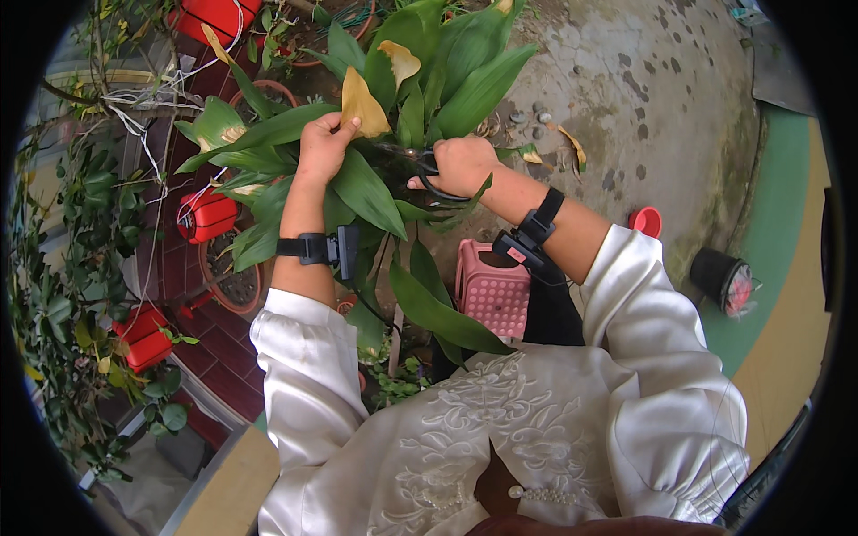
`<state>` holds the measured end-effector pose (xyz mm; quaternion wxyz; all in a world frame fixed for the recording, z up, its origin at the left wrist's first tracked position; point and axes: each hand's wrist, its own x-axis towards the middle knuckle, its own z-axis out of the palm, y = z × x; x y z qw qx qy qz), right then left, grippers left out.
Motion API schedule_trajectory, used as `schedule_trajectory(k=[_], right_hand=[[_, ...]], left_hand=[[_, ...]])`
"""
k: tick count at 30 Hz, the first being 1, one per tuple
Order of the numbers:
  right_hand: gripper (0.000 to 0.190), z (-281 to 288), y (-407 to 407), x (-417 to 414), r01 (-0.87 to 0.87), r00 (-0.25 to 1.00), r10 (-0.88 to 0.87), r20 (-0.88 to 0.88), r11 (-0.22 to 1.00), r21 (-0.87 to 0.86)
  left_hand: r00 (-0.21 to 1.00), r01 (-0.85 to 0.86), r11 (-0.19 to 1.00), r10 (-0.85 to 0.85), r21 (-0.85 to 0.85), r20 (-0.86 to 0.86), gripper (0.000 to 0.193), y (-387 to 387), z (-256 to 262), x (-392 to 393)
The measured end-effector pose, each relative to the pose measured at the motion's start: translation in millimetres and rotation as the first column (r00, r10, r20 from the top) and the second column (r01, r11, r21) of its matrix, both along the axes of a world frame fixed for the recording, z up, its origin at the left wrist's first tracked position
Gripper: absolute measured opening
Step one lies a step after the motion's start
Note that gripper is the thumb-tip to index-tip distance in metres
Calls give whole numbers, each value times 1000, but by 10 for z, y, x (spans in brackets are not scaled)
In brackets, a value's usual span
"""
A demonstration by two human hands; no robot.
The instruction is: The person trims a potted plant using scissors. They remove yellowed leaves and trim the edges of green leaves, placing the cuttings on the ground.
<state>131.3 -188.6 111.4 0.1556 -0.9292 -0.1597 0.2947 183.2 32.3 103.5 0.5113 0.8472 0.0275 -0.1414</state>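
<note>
My left hand [326,147] pinches a dried yellow leaf tip [362,107] between thumb and fingers. My right hand [466,162] grips a pair of scissors with black handles [442,191]. Their blades point left, just beneath the yellow leaf tip; foliage and shade hide whether they touch the leaf. Around both hands spreads a broad-leaved potted plant [486,90] with long green leaves. Another withered tip [400,61] stands above the pinched one. Cut or fallen leaf pieces, one of them a curled brown strip [574,149], lie on the ground right of the plant.
A pink plastic stool [496,295] stands close before me. Red lantern-like boxes [209,216] and white cords [151,100] hang at the left among climbing foliage [87,221]. Rightward on the concrete ground [643,120] are a red bowl [645,221] and a black bucket [716,278].
</note>
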Motion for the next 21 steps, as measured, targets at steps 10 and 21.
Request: schedule_trajectory(k=[10,21], right_hand=[[82,-81,0,27,-9,998,7,61,1000,29],[75,-49,120,99,11,999,-10,-34,1000,27]], left_hand=[[997,72,995,-69,66,-37,19,-138,61,56],[991,130,991,-128,37,-47,17,-179,63,37]])
